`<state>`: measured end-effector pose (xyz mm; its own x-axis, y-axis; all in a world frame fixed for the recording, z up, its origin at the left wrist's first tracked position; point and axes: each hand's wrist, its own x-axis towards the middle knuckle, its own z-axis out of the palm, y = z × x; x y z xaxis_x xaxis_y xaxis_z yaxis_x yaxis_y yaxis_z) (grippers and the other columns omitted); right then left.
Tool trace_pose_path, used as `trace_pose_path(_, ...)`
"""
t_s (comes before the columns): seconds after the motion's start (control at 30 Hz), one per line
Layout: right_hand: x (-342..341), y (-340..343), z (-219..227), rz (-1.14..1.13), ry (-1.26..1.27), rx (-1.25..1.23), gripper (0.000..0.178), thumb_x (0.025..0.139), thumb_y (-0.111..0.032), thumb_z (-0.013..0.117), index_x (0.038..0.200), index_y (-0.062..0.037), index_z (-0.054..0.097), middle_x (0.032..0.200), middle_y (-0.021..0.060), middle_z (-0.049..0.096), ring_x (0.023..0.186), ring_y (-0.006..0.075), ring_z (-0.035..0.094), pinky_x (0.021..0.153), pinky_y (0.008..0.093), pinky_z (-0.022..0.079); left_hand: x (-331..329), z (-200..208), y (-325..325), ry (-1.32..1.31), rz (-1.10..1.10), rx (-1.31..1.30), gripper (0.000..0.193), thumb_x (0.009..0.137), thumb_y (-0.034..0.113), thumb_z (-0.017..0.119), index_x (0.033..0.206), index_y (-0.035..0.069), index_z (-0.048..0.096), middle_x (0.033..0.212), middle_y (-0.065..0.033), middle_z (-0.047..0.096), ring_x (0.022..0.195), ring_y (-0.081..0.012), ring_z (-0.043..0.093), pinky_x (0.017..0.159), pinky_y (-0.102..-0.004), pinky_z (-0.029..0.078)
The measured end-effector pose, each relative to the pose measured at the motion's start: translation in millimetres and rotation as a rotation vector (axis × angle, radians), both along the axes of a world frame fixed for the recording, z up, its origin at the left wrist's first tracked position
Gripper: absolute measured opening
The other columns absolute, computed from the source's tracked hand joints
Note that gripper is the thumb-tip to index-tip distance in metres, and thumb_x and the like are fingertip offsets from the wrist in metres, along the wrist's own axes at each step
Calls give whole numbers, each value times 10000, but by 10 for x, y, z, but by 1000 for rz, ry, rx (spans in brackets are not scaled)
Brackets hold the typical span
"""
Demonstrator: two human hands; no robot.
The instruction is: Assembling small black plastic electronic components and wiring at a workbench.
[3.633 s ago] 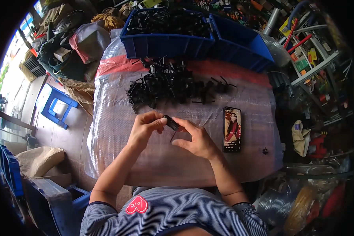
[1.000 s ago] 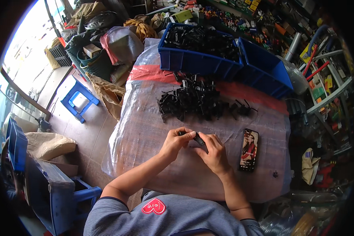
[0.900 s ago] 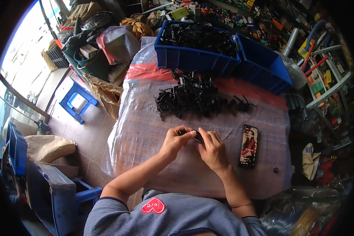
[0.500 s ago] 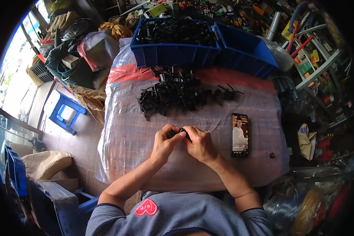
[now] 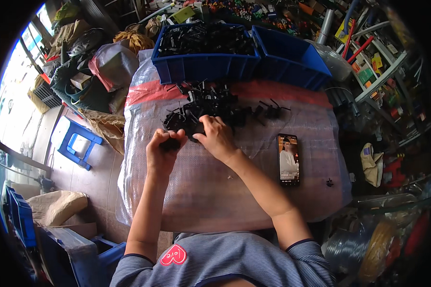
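Note:
My left hand (image 5: 162,155) is closed around a small black plastic part (image 5: 169,144), palm turned up, at the near left edge of the pile. The part's exact kind cannot be made out. My right hand (image 5: 217,137) reaches over the near side of the heap of black plastic parts (image 5: 208,103), thumb and fingers apart, with nothing visible between them. The parts in the heap have thin rods or pins sticking out. Some loose black parts (image 5: 273,111) lie just right of the heap.
Behind the heap stand a blue bin (image 5: 206,64) full of black pieces and another blue bin (image 5: 292,67). A phone (image 5: 288,160) lies on the plastic-sheeted table (image 5: 196,201), with a tiny black piece (image 5: 329,182) beyond it. A blue stool (image 5: 79,143) stands left.
My hands, together over the near table before, have parted and moved forward to the heap. The left keeps a black part; the right has let go and reached to the pile.

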<state>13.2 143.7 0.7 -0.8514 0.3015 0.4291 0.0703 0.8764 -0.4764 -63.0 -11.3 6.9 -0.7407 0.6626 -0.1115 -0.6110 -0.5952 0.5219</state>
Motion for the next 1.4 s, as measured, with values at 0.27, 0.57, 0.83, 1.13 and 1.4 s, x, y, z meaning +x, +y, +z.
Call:
trace_pose_path(0.27,499,124,136,62,163,-150,156,671,-55,671,789,-29,571,738,82,553,757,247,522,672,315,445,103,-82,116,111,-261,-73,300,756,21,529,1055,48,528,735,-26,528,628,-119,492,611,-267,429)
trace_pose_path(0.57,877,-107,322,54,284,-1084,249,863,-131,572,1079,-33,496,874,57,608,821,114,589,654,239,513,455,11,182,401,-353,-414,183,770,120,668,917,28,610,740,-7,569,617,-93,525,588,-221,426)
trace_pose_path(0.83,890,-131,241,89,316,-1063,206,868,-113,563,1056,-44,516,916,58,599,837,102,575,697,226,494,523,-17,202,411,-328,-459,176,716,95,719,831,43,596,723,3,566,629,-87,519,603,-214,405)
trace_pose_path(1.13,898,-128,250,284,177,-1184,115,859,-92,566,946,-18,574,1001,46,562,837,55,515,727,198,435,576,84,185,1029,13,-484,182,675,34,715,794,-6,583,814,-50,551,707,-132,530,656,-223,415)
trace_pose_path(1.4,943,23,-68,402,47,-1723,119,854,-89,556,953,-24,569,929,53,606,892,105,544,821,214,407,707,200,184,1326,129,-552,211,630,-7,704,804,-16,586,792,-86,547,695,-159,543,619,-235,417)
